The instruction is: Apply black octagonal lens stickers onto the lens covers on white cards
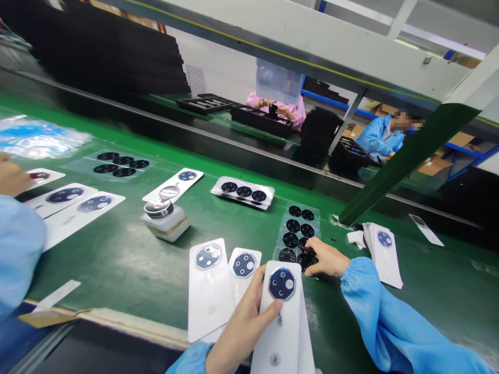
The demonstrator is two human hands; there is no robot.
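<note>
Head cam, L to R: co-worker's hand [13, 176] at far edge, near wht panels [29, 222]; metal-topped bottle [167, 223] on grn worktop [120, 270]; two more panels [210, 296]; L hand [245, 324] gripping held panel [280, 332], blue disc up, low centre; R hand [325, 258] just beside, fingers pinched on small dark item [306, 250], can't tell what, over sheet of blk discs [300, 232]; panel stack [385, 259] farther R.

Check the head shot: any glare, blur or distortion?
Head view: pale glare on the green table, bright reflections on the clear plastic; head view, upper left: the black stack looks smeared; head view, foreground: the white panel in the left hand looks comparatively sharp.
</note>
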